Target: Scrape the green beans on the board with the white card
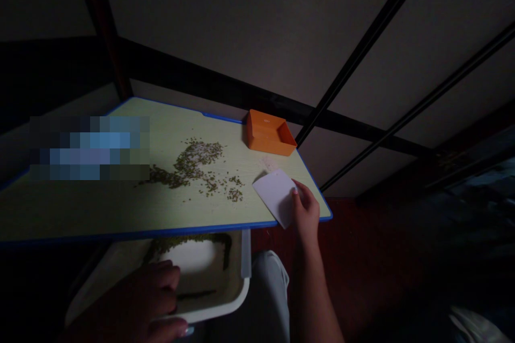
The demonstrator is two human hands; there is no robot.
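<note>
My right hand (308, 211) pinches a white flat card-like scraper (274, 191), thumb on top, at the table's near right corner. The scraper is tilted, and its far edge is close to the tabletop. To its left, small green-brown bits (197, 161), like seeds or peppercorns, are scattered in a loose patch. Below the near edge, my left hand (161, 295) is closed on the near rim of a white tub (229, 305), with its fingers on the inner side. Inside the tub, more green bits (189, 238) lie along the far side.
The pale table (120, 214) has a blue edge. An orange open box (267, 134) stands at its back right corner, against the wall panels (225, 37). A pixelated bluish patch (92, 147) covers the table's left part. My knee (269, 289) is beside the tub.
</note>
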